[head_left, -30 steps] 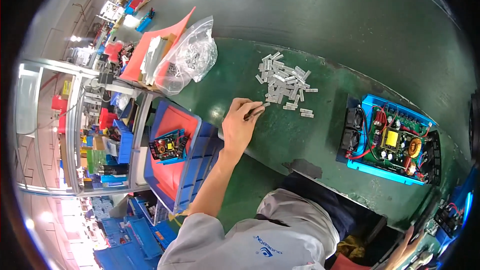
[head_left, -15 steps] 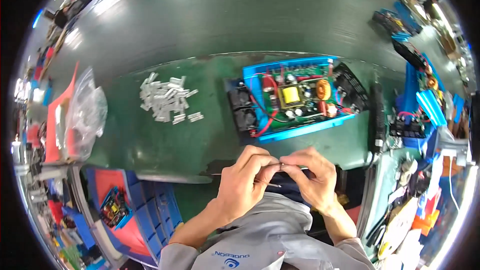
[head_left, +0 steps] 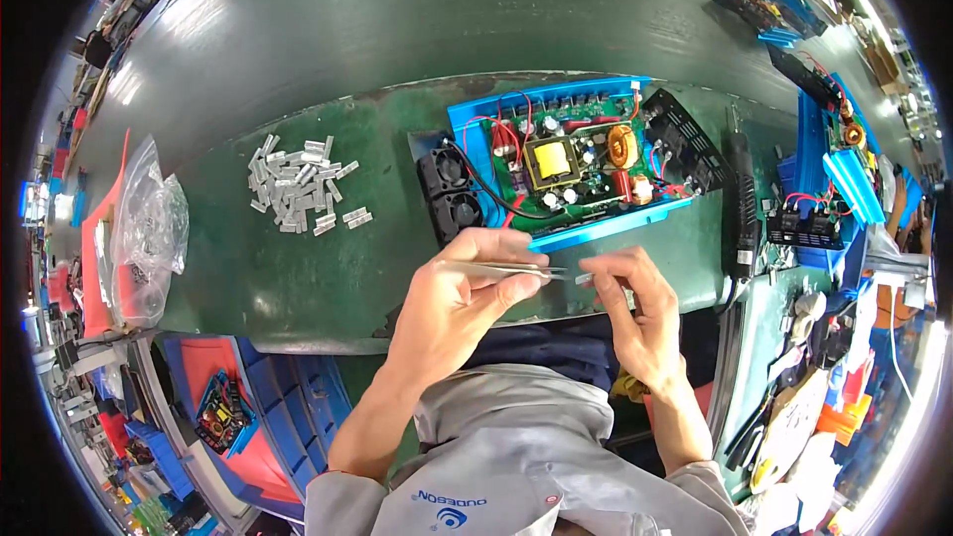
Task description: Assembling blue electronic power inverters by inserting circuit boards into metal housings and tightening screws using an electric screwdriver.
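Metal tweezers point(head_left: 478, 268) lie in my left hand point(head_left: 447, 308), pinched between thumb and fingers with the tips pointing right. Close to those tips, my right hand point(head_left: 643, 318) pinches a small silvery piece point(head_left: 583, 279) between thumb and forefinger. Whether the tips touch the piece I cannot tell. Just beyond both hands sits an open blue metal housing point(head_left: 596, 230) holding a green circuit board with a yellow transformer point(head_left: 551, 160) and a copper coil point(head_left: 623, 146). Two black fans point(head_left: 447, 171) are at its left end, and a black end panel point(head_left: 685, 139) leans at its right.
A pile of small silvery metal pieces point(head_left: 298, 184) lies on the green table, left of the housing. Further left is a clear plastic bag point(head_left: 149, 228). A black bar-shaped tool point(head_left: 740, 203) and another blue housing point(head_left: 812, 159) stand right. Blue bins point(head_left: 288, 397) sit below left.
My hands have moved from fingertips together to slightly apart and farther forward, nearer the housing. The tweezers now point right toward the right hand. The whole view has shifted a little.
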A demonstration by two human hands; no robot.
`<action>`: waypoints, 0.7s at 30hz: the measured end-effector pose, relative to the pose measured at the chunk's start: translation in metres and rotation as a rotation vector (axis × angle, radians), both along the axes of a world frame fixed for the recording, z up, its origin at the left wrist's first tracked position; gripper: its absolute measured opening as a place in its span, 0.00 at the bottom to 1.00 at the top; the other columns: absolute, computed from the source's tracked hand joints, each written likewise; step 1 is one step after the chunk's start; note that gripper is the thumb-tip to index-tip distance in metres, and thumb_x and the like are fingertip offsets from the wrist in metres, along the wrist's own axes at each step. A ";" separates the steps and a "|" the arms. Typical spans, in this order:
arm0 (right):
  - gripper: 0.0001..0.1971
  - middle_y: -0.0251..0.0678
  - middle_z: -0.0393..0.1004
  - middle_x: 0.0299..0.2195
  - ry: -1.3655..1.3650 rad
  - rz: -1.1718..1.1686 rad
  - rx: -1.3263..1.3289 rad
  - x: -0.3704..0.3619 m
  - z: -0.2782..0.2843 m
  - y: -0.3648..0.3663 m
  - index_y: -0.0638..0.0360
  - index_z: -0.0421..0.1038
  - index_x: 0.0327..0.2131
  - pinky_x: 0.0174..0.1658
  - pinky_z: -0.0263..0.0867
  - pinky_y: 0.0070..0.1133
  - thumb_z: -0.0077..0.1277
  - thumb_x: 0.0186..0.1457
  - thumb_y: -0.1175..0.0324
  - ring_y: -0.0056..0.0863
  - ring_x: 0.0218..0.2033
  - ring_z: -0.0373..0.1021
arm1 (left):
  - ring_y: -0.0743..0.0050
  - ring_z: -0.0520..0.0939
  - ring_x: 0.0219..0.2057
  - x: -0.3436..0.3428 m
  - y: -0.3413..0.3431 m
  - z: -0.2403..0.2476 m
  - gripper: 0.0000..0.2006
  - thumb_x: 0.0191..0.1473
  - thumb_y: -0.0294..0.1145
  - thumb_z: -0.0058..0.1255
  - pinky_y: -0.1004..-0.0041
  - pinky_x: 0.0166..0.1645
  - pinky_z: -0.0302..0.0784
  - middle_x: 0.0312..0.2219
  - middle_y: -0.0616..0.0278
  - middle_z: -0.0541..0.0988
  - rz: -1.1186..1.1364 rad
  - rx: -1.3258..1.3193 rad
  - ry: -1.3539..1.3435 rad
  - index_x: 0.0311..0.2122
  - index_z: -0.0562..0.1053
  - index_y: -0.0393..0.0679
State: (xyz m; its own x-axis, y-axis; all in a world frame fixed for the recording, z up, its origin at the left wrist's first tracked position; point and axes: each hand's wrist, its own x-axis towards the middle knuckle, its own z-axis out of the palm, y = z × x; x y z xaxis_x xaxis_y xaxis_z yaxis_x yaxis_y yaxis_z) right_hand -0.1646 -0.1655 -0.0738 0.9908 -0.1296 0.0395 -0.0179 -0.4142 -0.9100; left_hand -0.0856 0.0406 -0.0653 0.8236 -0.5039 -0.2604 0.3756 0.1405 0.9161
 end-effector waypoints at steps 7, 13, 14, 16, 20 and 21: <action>0.08 0.38 0.73 0.35 -0.071 -0.014 -0.021 0.004 0.003 0.001 0.64 0.74 0.44 0.37 0.68 0.18 0.49 0.63 0.80 0.23 0.33 0.73 | 0.61 0.85 0.41 0.000 -0.008 -0.002 0.15 0.60 0.27 0.57 0.65 0.48 0.84 0.42 0.46 0.81 0.046 -0.055 0.071 0.48 0.70 0.31; 0.09 0.39 0.75 0.37 -0.196 -0.104 -0.230 -0.003 0.003 -0.013 0.63 0.75 0.43 0.41 0.68 0.23 0.54 0.58 0.78 0.27 0.35 0.73 | 0.68 0.85 0.35 -0.004 -0.013 -0.005 0.09 0.62 0.26 0.55 0.71 0.41 0.83 0.38 0.51 0.81 0.082 0.110 -0.085 0.44 0.72 0.32; 0.11 0.38 0.76 0.39 -0.239 -0.246 -0.393 -0.008 -0.002 -0.029 0.62 0.76 0.43 0.44 0.67 0.25 0.57 0.55 0.77 0.29 0.37 0.72 | 0.69 0.85 0.35 -0.004 -0.012 -0.005 0.09 0.62 0.26 0.55 0.73 0.41 0.82 0.38 0.52 0.81 0.127 0.144 -0.219 0.43 0.72 0.32; 0.12 0.41 0.76 0.44 -0.261 -0.617 -0.673 -0.016 -0.010 -0.069 0.59 0.75 0.44 0.50 0.66 0.30 0.59 0.54 0.76 0.38 0.47 0.71 | 0.71 0.84 0.35 0.000 -0.011 -0.008 0.07 0.62 0.25 0.54 0.74 0.40 0.81 0.37 0.54 0.81 0.193 0.213 -0.483 0.43 0.72 0.33; 0.23 0.44 0.72 0.50 -0.094 -0.718 -1.004 -0.030 -0.027 -0.124 0.59 0.70 0.55 0.53 0.65 0.34 0.60 0.57 0.68 0.43 0.49 0.70 | 0.71 0.84 0.35 0.010 -0.008 -0.020 0.06 0.61 0.21 0.53 0.74 0.40 0.81 0.37 0.53 0.80 0.200 0.333 -0.801 0.43 0.72 0.34; 0.24 0.45 0.72 0.50 -0.038 -0.712 -0.931 -0.032 -0.030 -0.126 0.58 0.70 0.56 0.54 0.65 0.34 0.60 0.57 0.68 0.43 0.49 0.70 | 0.71 0.84 0.35 0.011 -0.010 -0.023 0.06 0.61 0.21 0.53 0.74 0.40 0.81 0.37 0.53 0.80 0.190 0.329 -0.801 0.43 0.72 0.34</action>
State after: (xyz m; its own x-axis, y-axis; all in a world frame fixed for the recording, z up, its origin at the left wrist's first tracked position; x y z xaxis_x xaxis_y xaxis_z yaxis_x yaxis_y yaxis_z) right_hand -0.1970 -0.2917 -0.1039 0.7021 -0.5600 0.4398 -0.4936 -0.8279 -0.2663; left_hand -0.0751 0.0311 -0.0884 0.8829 -0.3413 0.3226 -0.3987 -0.1816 0.8989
